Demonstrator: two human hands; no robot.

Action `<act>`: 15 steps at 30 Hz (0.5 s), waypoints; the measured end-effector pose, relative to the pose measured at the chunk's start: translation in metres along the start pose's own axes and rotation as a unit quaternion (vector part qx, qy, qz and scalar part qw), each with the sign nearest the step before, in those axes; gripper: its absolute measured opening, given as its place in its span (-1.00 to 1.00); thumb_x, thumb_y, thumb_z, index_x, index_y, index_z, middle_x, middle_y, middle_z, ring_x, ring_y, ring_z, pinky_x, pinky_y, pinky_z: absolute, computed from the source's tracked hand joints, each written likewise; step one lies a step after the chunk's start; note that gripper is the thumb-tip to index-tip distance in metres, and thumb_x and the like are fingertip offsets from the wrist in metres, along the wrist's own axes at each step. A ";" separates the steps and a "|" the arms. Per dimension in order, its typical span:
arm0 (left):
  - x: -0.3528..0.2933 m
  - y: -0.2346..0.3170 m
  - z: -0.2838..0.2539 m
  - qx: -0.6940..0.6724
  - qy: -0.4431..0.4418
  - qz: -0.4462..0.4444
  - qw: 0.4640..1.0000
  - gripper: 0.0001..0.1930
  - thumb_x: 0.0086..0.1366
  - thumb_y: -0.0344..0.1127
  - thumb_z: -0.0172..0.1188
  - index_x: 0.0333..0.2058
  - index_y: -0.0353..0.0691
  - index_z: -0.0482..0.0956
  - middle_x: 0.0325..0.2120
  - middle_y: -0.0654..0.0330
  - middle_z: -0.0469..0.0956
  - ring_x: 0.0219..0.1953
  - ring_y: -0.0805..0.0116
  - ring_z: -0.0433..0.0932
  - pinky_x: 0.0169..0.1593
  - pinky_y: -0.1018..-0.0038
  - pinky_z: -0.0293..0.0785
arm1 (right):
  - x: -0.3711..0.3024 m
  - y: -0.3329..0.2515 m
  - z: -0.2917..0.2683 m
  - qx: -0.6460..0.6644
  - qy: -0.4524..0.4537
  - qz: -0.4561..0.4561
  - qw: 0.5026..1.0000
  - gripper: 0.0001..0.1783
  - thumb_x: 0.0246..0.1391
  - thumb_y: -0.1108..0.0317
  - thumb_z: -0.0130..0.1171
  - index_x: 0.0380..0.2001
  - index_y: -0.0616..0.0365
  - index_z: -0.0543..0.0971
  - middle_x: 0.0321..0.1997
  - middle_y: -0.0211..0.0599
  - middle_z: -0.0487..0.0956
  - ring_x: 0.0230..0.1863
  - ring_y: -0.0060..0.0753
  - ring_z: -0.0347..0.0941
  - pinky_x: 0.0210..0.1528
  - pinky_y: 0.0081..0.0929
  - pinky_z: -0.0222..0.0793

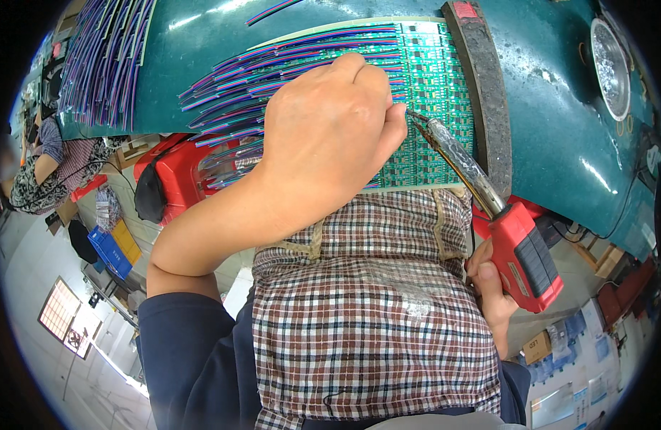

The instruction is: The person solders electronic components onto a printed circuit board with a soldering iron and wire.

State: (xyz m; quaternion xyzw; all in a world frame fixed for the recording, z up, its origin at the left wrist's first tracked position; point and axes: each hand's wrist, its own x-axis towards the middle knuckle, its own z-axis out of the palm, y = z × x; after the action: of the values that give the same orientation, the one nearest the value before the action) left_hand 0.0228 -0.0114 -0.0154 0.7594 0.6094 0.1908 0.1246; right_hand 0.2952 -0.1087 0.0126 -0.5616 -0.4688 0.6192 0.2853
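Observation:
A green circuit board panel (434,79) lies on the bench, with rows of small components. Bundles of thin multicoloured wires (230,79) run leftward from it. My left hand (334,125) is closed over the wires, thumb and forefinger pressed together at the row where they meet the board. What those fingers pinch is hidden under the hand. My right hand (491,287) grips a red and black soldering gun (524,258) from below. Its long metal barrel slants up and left, and the dark tip is close to my left thumb, over the board.
A dark, heavy bar (481,93) lies along the board's right edge. On the right stands a round metal dish (610,68); at the far left of the green bench (552,93) lies another wire bunch (108,64). A red stool (176,179) and a seated person (51,168) are at left.

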 end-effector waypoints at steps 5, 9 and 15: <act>-0.002 0.000 -0.001 0.003 0.002 -0.002 1.000 -0.81 0.13 -0.34 0.39 -0.51 -0.19 0.51 -0.54 0.20 0.50 -0.50 0.17 0.56 -0.44 0.31 0.45 | -0.002 -0.002 -0.003 -0.004 -0.001 0.015 1.000 -0.84 0.18 0.42 0.15 -0.25 0.25 0.42 -0.42 -0.26 0.40 -0.40 -0.48 0.32 -0.34 -0.53 0.26; 0.000 -0.001 0.000 0.007 -0.001 -0.001 1.000 -0.81 0.13 -0.34 0.39 -0.51 -0.19 0.51 -0.54 0.20 0.51 -0.50 0.18 0.56 -0.44 0.32 0.45 | -0.004 -0.001 -0.002 0.009 0.032 0.008 0.999 -0.76 0.18 0.37 0.18 -0.18 0.29 0.44 -0.45 -0.28 0.43 -0.43 -0.53 0.33 -0.36 -0.53 0.27; -0.002 0.000 -0.001 0.002 -0.011 -0.012 1.000 -0.82 0.14 -0.34 0.37 -0.50 -0.19 0.52 -0.54 0.20 0.51 -0.49 0.21 0.59 -0.43 0.33 0.46 | -0.003 0.003 0.000 0.001 0.050 0.009 0.999 -0.71 0.19 0.31 0.21 -0.15 0.32 0.46 -0.48 -0.30 0.46 -0.47 -0.54 0.33 -0.36 -0.52 0.28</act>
State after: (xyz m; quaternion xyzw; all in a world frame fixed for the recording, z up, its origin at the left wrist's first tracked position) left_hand 0.0223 -0.0130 -0.0148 0.7543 0.6174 0.1801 0.1323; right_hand 0.2960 -0.1124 0.0110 -0.5955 -0.4487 0.5935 0.3030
